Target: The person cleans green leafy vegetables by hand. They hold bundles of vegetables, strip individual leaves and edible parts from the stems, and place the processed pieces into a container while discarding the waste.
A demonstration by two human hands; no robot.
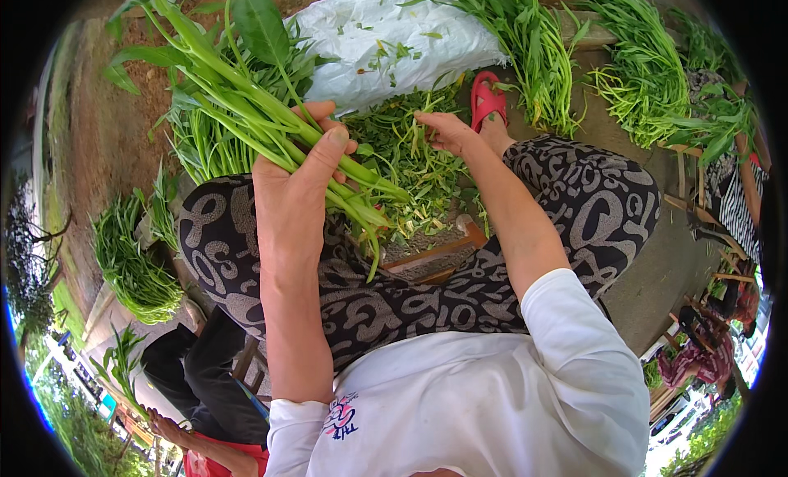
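Note:
My left hand (314, 150) is closed around a bunch of leafy water spinach (246, 89). The cut stem ends point down to the right over my lap, and the leaves reach to the upper left. To the right, my right hand (446, 131) is above a heap of green and yellowish trimmings (418, 175) on the ground between my legs. Its thumb and fingers are bent close together near a pale stem; whether they pinch it cannot be made out. Behind my left hand, more water spinach (212, 138) lies beside my knee.
A white woven sack (394, 37) with scraps on it lies ahead. Long bunches of greens (535, 58) spread to its right, with another pile (132, 261) at left. A wooden stool part (437, 255) shows below. A person's hand (163, 426) holds greens at lower left; other people sit far right.

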